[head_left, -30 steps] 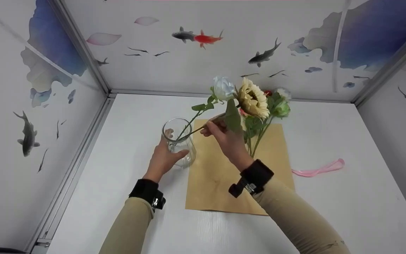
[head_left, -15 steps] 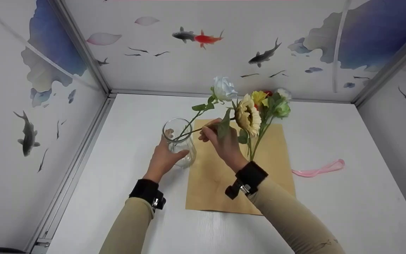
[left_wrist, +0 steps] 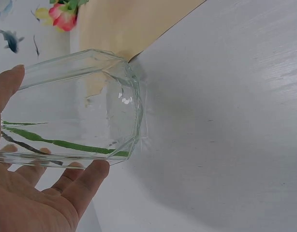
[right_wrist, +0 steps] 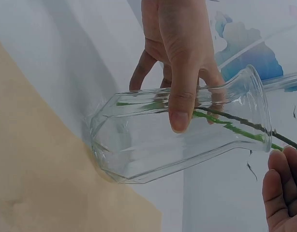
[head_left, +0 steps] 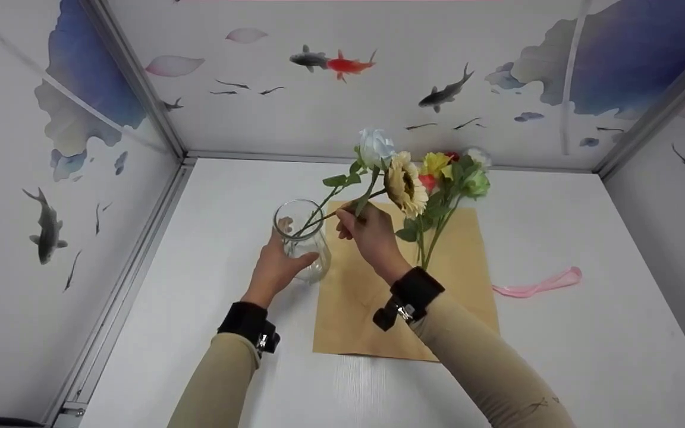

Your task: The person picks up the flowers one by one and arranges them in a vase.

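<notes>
My left hand (head_left: pixel 276 267) grips a clear glass vase (head_left: pixel 317 272) by its side, thumb at the front and fingers around the far side. A pale blue rose (head_left: pixel 375 147) leans to the right out of the vase's mouth. With the fingers of my right hand (head_left: pixel 373 241) I pinch the dark stem of a cream sunflower (head_left: pixel 405 185) just outside the rim. In the right wrist view that dark stem (right_wrist: pixel 279 137) runs through the mouth into the vase. The left wrist view shows the rose's green stem (left_wrist: pixel 66 144) reaching the vase's bottom, while the dark one ends higher.
Brown kraft paper (head_left: pixel 366 309) lies on the white table (head_left: pixel 580 356), right of the vase. Several more flowers, with a yellow bloom (head_left: pixel 436 165) and a green one (head_left: pixel 474 184), lie across its far part. A pink ribbon (head_left: pixel 539 285) lies to the right.
My right hand has shifted left, and the sunflower's head has swung left toward the rose, uncovering the yellow bloom behind. The left hand and vase have stayed in place.
</notes>
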`<state>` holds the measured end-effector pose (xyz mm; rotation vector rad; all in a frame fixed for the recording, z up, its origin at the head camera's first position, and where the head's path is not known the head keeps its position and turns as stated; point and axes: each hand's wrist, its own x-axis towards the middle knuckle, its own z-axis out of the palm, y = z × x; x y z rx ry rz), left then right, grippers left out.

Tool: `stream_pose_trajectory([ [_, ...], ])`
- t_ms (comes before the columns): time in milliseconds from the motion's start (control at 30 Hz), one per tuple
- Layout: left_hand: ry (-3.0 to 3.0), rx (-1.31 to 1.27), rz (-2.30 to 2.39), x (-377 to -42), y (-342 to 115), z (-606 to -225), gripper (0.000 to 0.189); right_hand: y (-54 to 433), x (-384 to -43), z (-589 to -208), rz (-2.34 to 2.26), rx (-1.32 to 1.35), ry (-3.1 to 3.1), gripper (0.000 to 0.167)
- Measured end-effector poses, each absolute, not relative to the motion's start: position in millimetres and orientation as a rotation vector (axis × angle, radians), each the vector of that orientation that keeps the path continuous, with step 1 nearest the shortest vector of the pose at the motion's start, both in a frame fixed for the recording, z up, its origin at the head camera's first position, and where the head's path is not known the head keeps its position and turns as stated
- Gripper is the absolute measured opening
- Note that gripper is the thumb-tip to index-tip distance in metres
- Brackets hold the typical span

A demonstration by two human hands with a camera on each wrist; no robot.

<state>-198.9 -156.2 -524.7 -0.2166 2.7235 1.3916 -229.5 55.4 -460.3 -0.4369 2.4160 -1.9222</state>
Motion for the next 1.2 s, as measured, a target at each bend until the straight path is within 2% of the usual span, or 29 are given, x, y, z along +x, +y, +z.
stream_pose_trajectory([
  [433, 2.731, -0.213, 1.398, -197.6, -154.9, -524.7, 0.103, 46.2, -241.9, -453.1, -1.877, -0.279, 2.419, 0.019],
  [1200, 2.712, -0.226, 1.392, -198.3, -156.7, -524.7, 0.103, 28.5, -251.3, -452.9, -1.783, -0.233, 2.474, 0.017],
])
